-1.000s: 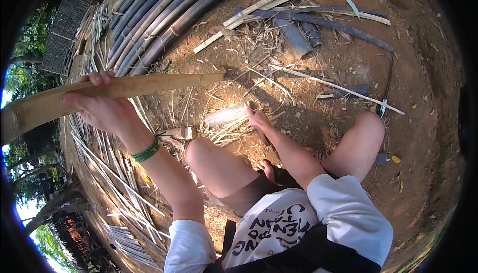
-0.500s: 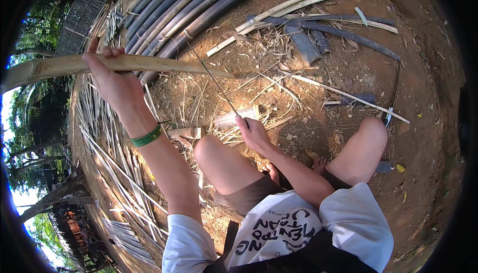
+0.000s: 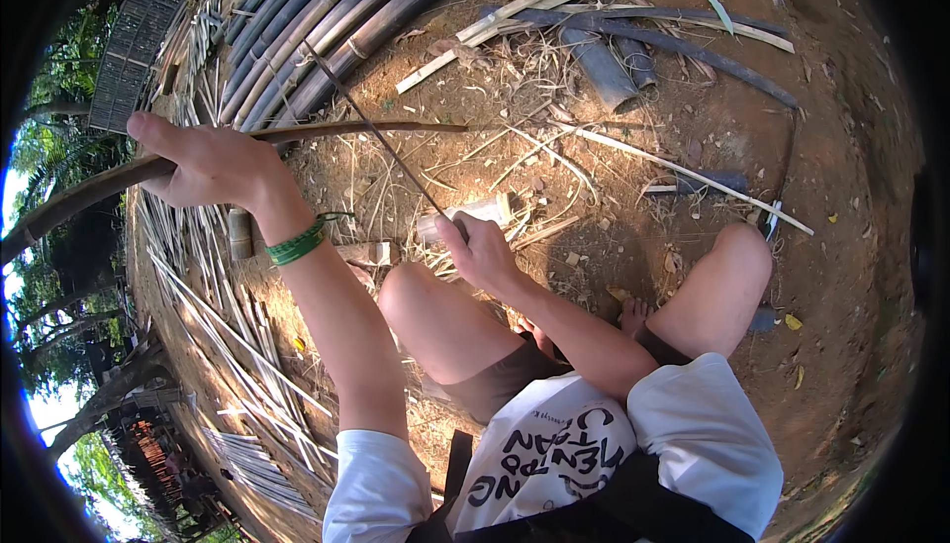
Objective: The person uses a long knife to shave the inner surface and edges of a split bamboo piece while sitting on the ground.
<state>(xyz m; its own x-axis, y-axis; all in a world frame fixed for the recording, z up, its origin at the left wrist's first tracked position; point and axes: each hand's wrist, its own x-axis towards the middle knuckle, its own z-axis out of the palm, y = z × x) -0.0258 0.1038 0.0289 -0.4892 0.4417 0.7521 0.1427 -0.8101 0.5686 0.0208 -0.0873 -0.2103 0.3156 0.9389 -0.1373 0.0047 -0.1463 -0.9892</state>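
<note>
My left hand (image 3: 210, 162) is raised at the left, closed round a long split bamboo strip (image 3: 84, 192) with the thumb sticking up. The strip runs from the left rim to a thin tip over the ground, its dark narrow side showing. In my right hand (image 3: 483, 254), in front of my knees, is the handle of a long knife (image 3: 368, 119). Its thin dark blade slants up and left, crossing the strip in this view; whether they touch I cannot tell. A short pale bamboo piece (image 3: 480, 214) lies on the ground just beyond my right hand.
Dark bamboo poles (image 3: 327, 58) are laid side by side at the far left. Many thin strips (image 3: 262, 345) cover the ground on my left. Cut bamboo pieces (image 3: 599, 68), long pale slats (image 3: 534, 23) and shavings lie ahead. A thin pale stick (image 3: 693, 182) points toward my right knee.
The bamboo strip has turned from its pale broad face to its dark side. My left hand has shifted left and changed its grip. My right hand and the knife have moved left and slightly farther away.
</note>
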